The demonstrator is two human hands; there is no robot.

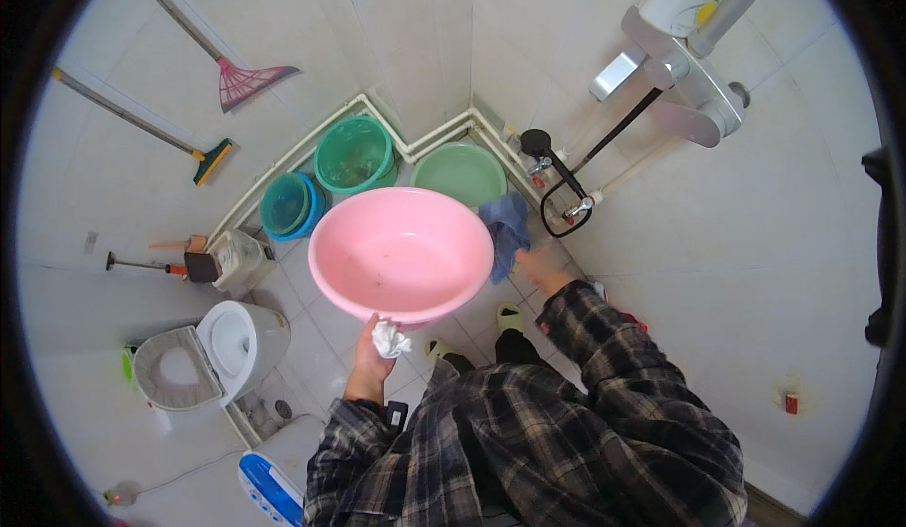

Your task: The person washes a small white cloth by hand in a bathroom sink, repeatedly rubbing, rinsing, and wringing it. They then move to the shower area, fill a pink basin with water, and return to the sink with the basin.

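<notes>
My left hand (375, 353) grips the near rim of a pink plastic basin (403, 258). The same hand has a crumpled white tissue or cloth (391, 340) against the rim. A few dark specks lie on the inside of the basin, which is tilted towards me. My right hand (543, 270) is blurred, to the right of the basin and beside a blue cloth (508, 233). Whether its fingers hold the cloth cannot be made out. Behind the pink basin, a light green basin (460, 173) is partly hidden.
Green (354, 155) and teal buckets (284, 203) stand along the wall pipes. A toilet (237, 346) and a waste bin (241, 258) are at left. The shower head (536, 143) and its black hose hang at right. A broom (248, 81) and squeegee (212, 162) lean on the wall.
</notes>
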